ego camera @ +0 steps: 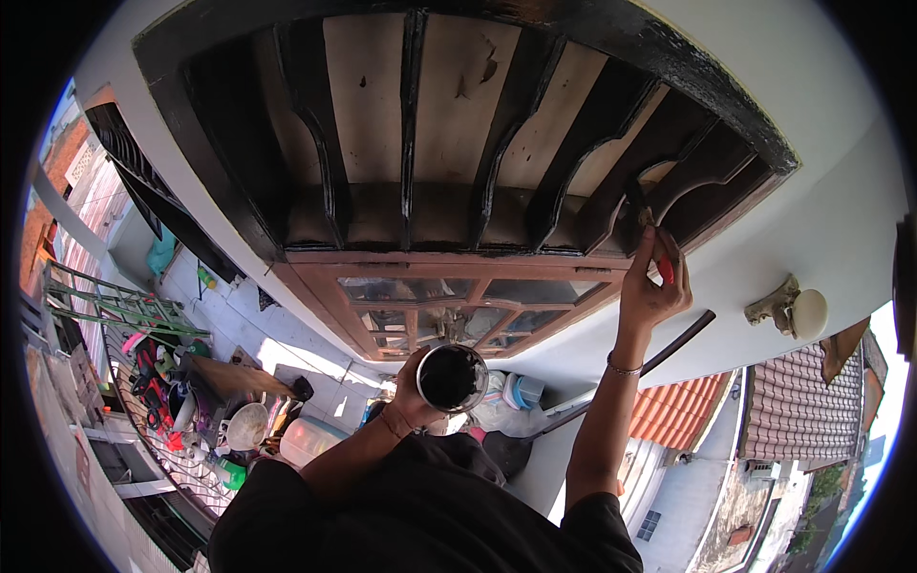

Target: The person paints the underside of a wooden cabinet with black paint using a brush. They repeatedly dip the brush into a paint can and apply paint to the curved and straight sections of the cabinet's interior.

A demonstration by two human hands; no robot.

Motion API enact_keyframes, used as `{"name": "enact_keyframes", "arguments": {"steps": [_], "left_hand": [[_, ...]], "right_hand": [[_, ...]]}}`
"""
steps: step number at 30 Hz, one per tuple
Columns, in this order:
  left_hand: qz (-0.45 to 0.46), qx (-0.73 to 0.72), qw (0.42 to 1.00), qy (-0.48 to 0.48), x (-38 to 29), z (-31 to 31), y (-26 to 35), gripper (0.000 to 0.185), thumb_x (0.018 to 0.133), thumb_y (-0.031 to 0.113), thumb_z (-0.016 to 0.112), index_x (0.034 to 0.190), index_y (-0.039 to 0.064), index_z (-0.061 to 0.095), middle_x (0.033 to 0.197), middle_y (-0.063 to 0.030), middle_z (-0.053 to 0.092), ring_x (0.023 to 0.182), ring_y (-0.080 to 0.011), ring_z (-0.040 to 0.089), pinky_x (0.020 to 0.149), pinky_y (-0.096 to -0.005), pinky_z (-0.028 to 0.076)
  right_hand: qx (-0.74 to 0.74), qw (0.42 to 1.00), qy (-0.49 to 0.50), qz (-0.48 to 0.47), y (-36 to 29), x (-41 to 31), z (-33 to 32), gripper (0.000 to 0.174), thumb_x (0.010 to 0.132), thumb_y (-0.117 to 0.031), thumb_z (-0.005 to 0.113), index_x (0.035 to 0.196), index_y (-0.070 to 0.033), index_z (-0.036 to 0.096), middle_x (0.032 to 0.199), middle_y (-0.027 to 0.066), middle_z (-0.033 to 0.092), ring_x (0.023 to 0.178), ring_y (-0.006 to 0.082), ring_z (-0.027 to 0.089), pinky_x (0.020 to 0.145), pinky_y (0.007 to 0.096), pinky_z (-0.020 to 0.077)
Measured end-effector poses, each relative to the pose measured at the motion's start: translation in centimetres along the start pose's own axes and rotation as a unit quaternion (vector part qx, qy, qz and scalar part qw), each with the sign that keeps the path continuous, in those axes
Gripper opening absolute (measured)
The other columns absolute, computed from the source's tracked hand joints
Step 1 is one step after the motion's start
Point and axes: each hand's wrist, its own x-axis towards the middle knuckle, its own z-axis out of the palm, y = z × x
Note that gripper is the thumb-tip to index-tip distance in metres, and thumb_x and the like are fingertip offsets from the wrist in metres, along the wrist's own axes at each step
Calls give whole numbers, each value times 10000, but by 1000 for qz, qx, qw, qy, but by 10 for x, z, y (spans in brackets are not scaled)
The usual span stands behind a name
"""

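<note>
My left hand (pixel 412 394) grips a clear cup of dark paint (pixel 450 378) in front of my chest. Raised to the right, my right hand (pixel 659 279) is closed around a paintbrush (pixel 665 268) with a red handle. Its dark bristles reach the curved wooden slats at the right end of the window transom (pixel 408 136). Glossy black coats the frame and the slats on the left and middle, while the rightmost slats look brown and duller. Whether the bristles touch the wood is hard to tell.
Below the transom is a brown wooden window with glass panes (pixel 473 290). A wall lamp (pixel 809 315) juts from the white wall at right. Down on the left are a green ladder (pixel 129 301), piled household items (pixel 165 394) and a curved metal railing (pixel 136 437).
</note>
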Motion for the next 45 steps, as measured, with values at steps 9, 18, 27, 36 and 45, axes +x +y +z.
{"name": "enact_keyframes", "arguments": {"steps": [9, 18, 27, 36, 45], "left_hand": [[29, 0, 997, 76, -8, -20, 3, 675, 972, 668, 415, 1400, 183, 606, 1425, -89, 612, 1306, -308, 589, 1053, -531, 508], [41, 40, 996, 68, -10, 5, 4, 548, 1026, 507, 419, 1348, 129, 649, 1345, -93, 674, 1256, -299, 632, 1065, -513, 510], [10, 31, 998, 58, 1, -6, -3, 533, 1013, 515, 455, 1334, 143, 664, 1352, -83, 672, 1262, -292, 630, 1074, -509, 506], [7, 48, 999, 24, -6, -7, 9, 583, 985, 571, 498, 1362, 151, 645, 1374, -97, 656, 1281, -301, 615, 1107, -518, 473], [2, 83, 996, 34, -9, -26, 18, 679, 963, 670, 468, 1421, 187, 603, 1450, -81, 601, 1365, -318, 541, 1143, -555, 420]], "right_hand": [[5, 998, 32, 54, 2, 0, -3, 105, 877, -27, 792, 977, -9, 769, 797, 98, 750, 671, 172, 702, 638, 285, 547], [-17, 999, 18, 37, 5, -32, -4, 141, 865, -14, 795, 1003, 3, 773, 870, 114, 766, 727, 218, 734, 659, 308, 572], [-57, 997, -26, -45, -28, -61, 15, 167, 860, -41, 800, 1024, -31, 771, 928, 102, 765, 775, 239, 750, 664, 315, 591], [307, 899, -102, 296, 94, 0, -1, 257, 958, -180, 766, 1039, 59, 718, 865, 103, 742, 795, 164, 717, 765, 311, 583], [365, 868, -100, 323, 113, 10, 3, 268, 957, -189, 764, 1032, 62, 708, 876, 106, 731, 797, 188, 721, 763, 319, 590]]}}
